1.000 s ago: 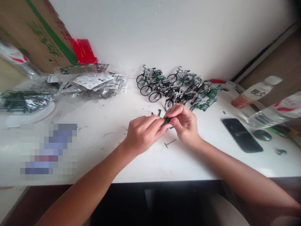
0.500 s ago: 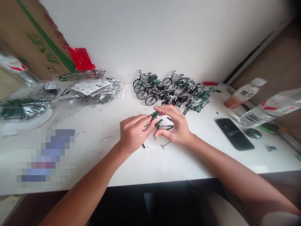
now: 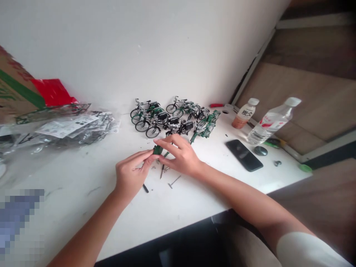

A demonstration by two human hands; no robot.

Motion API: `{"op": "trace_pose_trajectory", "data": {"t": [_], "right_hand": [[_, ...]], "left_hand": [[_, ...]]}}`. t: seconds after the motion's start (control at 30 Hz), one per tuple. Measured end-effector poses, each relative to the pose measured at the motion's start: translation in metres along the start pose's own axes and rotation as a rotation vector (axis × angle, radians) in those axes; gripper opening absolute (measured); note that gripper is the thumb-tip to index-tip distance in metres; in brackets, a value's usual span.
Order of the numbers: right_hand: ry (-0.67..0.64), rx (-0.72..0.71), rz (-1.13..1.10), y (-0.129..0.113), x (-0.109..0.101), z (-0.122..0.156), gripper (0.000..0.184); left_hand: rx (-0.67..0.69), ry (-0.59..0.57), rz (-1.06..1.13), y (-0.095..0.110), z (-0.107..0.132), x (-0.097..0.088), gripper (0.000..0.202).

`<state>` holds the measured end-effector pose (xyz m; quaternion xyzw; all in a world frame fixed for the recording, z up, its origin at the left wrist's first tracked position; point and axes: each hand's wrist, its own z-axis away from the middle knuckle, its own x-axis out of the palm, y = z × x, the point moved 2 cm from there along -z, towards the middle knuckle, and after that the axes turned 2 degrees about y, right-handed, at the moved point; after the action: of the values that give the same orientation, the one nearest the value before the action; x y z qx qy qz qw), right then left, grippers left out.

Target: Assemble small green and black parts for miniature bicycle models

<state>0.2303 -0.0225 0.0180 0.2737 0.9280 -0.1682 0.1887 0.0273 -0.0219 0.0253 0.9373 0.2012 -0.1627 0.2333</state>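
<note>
Between the fingertips of both hands is a small dark green plastic part (image 3: pixel 157 150), held just above the table. My left hand (image 3: pixel 133 172) pinches it from the left between thumb and fingers. From the right, my right hand (image 3: pixel 179 155) has its fingers and thumb closed around the part's other side. Its exact shape is partly hidden by the fingertips. Below the hands lie a small grey T-shaped piece (image 3: pixel 174 181), a short black piece (image 3: pixel 145 188) and a thin dark rod (image 3: pixel 162 171). Several miniature bicycles (image 3: pixel 154 130), black and green, stand behind the hands.
Plastic bags of parts with printed sheets (image 3: pixel 66 124) lie at the left, near a red packet (image 3: pixel 54 92) and a cardboard box (image 3: pixel 16 89). To the right are a phone (image 3: pixel 244 155), a brown drink bottle (image 3: pixel 245 113), a water bottle (image 3: pixel 274 120) and a dark round object (image 3: pixel 260 150).
The view has swung to the right, so everything sits further left. My right hand's thumb and fingers have closed in on the green part, which my left hand still pinches.
</note>
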Motion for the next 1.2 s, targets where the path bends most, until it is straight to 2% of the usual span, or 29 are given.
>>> {"op": "trace_pose_trajectory", "data": {"t": [0.13,0.23,0.37,0.47,0.5,0.63,0.77,0.87,1.03,1.2], "right_hand": [[0.053,-0.012,0.012,-0.001,-0.014,-0.011,0.049],[0.159,-0.008,0.012,-0.003,-0.032,-0.025,0.043],[0.396,0.092,0.039,0.002,-0.066,-0.039,0.036],[0.6,0.233,0.046,0.024,-0.098,-0.029,0.037],[0.633,0.288,0.072,0.035,-0.107,-0.021,0.035],[0.645,0.445,0.217,0.079,-0.135,0.029,0.035],[0.534,0.674,0.215,0.109,-0.137,0.069,0.046],[0.498,0.758,0.224,0.116,-0.133,0.079,0.051],[0.456,0.779,0.202,0.12,-0.131,0.083,0.054],[0.482,0.774,0.157,0.127,-0.126,0.09,0.06]], "left_hand": [[-0.251,-0.145,0.191,-0.012,0.002,0.001,0.036],[-0.417,-0.209,0.282,-0.018,0.003,0.004,0.047],[-0.48,-0.25,0.244,-0.022,0.001,0.007,0.05],[-0.473,-0.29,0.211,-0.024,0.0,0.007,0.052],[-0.475,-0.31,0.206,-0.025,0.0,0.006,0.052],[-0.504,-0.356,0.196,-0.03,0.001,0.002,0.05],[-0.493,-0.36,0.198,-0.032,0.0,0.0,0.048],[-0.478,-0.38,0.175,-0.03,-0.003,-0.001,0.049],[-0.443,-0.403,0.168,-0.028,-0.004,-0.004,0.048],[-0.418,-0.429,0.174,-0.03,-0.002,-0.004,0.042]]}}
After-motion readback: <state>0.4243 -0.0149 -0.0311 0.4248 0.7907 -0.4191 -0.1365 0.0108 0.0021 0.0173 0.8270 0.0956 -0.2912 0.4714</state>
